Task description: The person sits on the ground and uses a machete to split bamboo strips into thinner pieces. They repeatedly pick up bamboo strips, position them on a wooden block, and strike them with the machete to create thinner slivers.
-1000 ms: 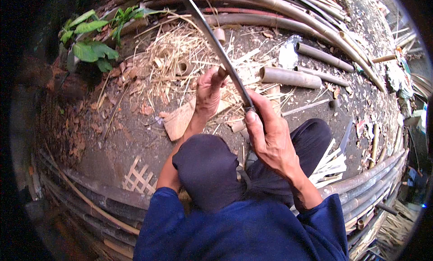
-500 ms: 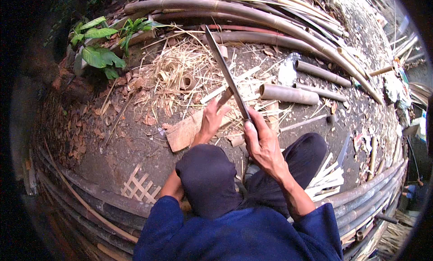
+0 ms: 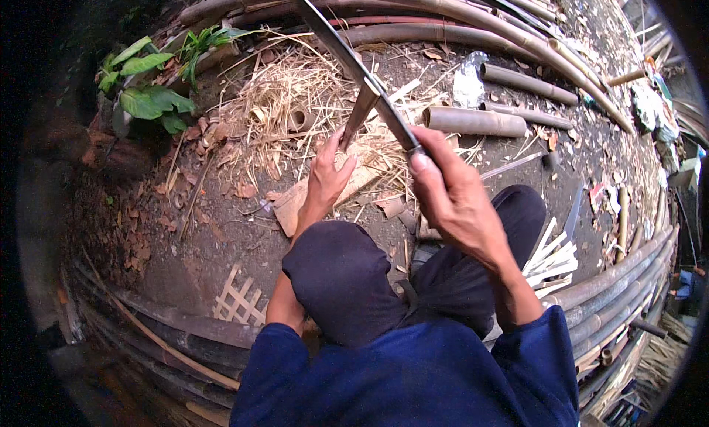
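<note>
Since half a second ago the blade (image 3: 347, 54) has risen and tipped back a little, its tip now up near the long poles (image 3: 413, 2) at the far side, and the strip (image 3: 360, 113) has come upright under it. Right hand (image 3: 454, 194) is closed tight round the knife's handle, knuckles up, with the long dark steel running away from it up and to the left. Left hand (image 3: 325, 180) is wrapped round the lower end of the strip, fingers curled shut, holding it nearly on end so its long axis leans slightly right and its top touches the blade about midway along, just ahead of the right hand. So the strip stands between the two hands, closer to the left, and crosses the knife at a steep angle; whether the edge has bitten into the end grain I cannot tell. The strip looks like split bamboo, narrow, brownish and fibrous. Beyond the hands lies a heap of pale, stringy shavings (image 3: 295, 106), and below the left hand a flat tan slab (image 3: 292, 205) on the dirt floor (image 3: 192, 257). Right of the right hand lies a short, smooth, round bamboo tube (image 3: 476, 121), and near that wrist a fan of pale cut slats (image 3: 554, 257). Broad green leaves (image 3: 148, 95) grow far left.
</note>
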The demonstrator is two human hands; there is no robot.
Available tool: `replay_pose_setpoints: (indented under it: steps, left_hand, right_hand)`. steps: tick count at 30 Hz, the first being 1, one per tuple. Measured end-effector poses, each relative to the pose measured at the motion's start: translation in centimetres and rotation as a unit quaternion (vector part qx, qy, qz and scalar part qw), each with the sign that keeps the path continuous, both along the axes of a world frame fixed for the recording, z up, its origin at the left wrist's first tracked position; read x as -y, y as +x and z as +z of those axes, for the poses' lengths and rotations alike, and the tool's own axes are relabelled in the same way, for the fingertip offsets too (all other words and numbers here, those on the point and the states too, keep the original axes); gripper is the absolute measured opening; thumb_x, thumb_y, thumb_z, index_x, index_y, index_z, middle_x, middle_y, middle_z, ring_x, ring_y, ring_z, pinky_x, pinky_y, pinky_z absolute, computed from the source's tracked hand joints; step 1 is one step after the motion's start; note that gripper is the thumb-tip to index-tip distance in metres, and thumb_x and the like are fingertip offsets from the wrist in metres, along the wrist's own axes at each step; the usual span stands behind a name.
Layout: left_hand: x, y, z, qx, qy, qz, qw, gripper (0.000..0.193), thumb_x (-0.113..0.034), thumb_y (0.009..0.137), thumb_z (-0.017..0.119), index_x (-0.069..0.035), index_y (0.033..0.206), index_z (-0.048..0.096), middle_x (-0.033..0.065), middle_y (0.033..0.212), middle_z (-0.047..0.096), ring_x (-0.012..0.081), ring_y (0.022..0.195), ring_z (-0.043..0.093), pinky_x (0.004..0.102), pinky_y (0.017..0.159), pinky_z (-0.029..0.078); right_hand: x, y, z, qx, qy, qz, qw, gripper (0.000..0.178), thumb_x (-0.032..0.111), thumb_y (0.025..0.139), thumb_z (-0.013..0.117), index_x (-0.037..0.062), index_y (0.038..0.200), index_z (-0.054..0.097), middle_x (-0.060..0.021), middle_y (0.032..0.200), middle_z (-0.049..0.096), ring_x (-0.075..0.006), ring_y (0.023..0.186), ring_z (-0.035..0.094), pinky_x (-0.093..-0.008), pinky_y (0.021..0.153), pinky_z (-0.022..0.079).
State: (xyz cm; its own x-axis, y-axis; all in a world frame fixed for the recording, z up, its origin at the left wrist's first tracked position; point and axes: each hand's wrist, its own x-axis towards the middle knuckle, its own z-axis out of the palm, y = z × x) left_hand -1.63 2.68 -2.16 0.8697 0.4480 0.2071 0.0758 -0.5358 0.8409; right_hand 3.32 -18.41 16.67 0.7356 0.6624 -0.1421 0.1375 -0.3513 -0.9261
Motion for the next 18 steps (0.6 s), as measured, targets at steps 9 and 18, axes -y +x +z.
replay_pose_setpoints:
  steps: [9, 18]
  left_hand:
    - [-1.8, 4.0, 8.6, 0.261, 0.115, 0.033, 0.958, 0.045, -0.038, 0.085, 0.071, -0.001, 0.107, 0.055, 0.0122, 0.092, 0.060, 0.0248, 0.084, 0.060, 0.0387, 0.078, 0.050]
    - [-1.4, 15.6, 6.0, 0.382, 0.100, 0.052, 0.917, 0.035, -0.026, 0.080, 0.080, -0.009, 0.076, 0.050, -0.0020, 0.075, 0.050, 0.0102, 0.063, 0.041, 0.0264, 0.058, 0.038]
  right_hand:
    - [-0.9, 2.6, -8.9, 0.038, 0.045, 0.067, 0.996, 0.043, 0.036, 0.098, 0.049, 0.0057, 0.129, 0.049, -0.0184, 0.098, 0.064, -0.0286, 0.090, 0.064, -0.0406, 0.081, 0.048]
    - [-3.2, 9.0, -10.3, 0.112, -0.057, 0.047, 0.991, 0.033, 0.020, 0.077, 0.063, -0.0006, 0.102, 0.059, -0.0226, 0.082, 0.065, -0.0332, 0.080, 0.066, -0.0431, 0.073, 0.050]
